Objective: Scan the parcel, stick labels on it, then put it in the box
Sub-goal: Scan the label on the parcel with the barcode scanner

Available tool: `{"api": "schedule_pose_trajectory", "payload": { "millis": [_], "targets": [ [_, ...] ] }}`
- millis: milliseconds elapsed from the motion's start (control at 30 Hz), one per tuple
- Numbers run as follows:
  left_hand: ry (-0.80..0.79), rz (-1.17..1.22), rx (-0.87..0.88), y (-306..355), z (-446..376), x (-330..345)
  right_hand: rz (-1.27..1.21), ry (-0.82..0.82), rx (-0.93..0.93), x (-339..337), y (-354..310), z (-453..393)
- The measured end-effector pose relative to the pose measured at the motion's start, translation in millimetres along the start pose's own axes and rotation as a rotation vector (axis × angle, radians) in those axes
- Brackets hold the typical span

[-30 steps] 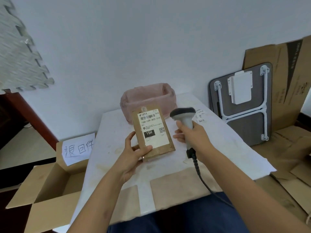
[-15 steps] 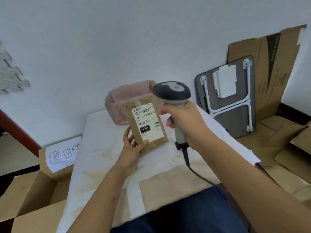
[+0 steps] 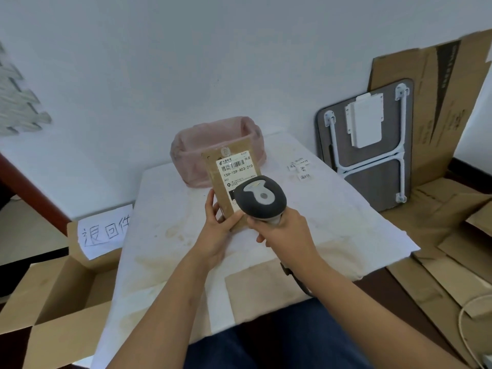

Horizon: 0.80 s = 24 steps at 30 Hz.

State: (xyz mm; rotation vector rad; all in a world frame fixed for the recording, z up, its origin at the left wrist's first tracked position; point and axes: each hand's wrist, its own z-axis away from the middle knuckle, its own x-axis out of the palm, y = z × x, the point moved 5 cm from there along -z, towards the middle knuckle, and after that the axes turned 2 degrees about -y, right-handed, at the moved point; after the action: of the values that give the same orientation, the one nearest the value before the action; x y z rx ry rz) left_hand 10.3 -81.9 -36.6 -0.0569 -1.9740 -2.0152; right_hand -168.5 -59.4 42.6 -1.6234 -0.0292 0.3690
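Now the person holds the parcel [image 3: 231, 179] upright above the tabletop [image 3: 332, 209], the printed side turned toward the face. The left hand [image 3: 215, 230] grips its lower left corner, thumb in front and fingers [image 3: 211, 206] behind, so the fingers are closed on it. The right hand [image 3: 286, 233] is wrapped tight around the handle of the scanner [image 3: 261, 199], whose head sits just in front of the lower half of the parcel and points at it. To do this step well, I think the scanner should be pulled back a little and aimed higher, because the barcode is near the top of the white shipping label [image 3: 235, 170], and the parcel should be kept steady and flat toward the scanner. The small labels [image 3: 300, 169] wait on the far right part of the tabletop, well apart from the hands, and the open box [image 3: 61, 294] stands on the floor at the left side, with a handwritten paper [image 3: 106, 230] on its flap. A pink basket [image 3: 218, 145] is behind the parcel. Some things I cannot see: the scanner head covers the lower part of the shipping label, the trigger finger is hidden, so I cannot tell if it is pressed, and no scan light is visible. The cable goes under the right arm. The writing on the small labels is too small to read.
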Motion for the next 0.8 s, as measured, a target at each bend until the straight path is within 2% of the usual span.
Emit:
{"api": "schedule_pose_trajectory", "payload": {
  "millis": [800],
  "targets": [
    [0.015,0.002,-0.015,-3.9,-3.7,-2.9,-0.074,-0.009,-0.012,-5.5,0.4,-2.0]
  ]
}}
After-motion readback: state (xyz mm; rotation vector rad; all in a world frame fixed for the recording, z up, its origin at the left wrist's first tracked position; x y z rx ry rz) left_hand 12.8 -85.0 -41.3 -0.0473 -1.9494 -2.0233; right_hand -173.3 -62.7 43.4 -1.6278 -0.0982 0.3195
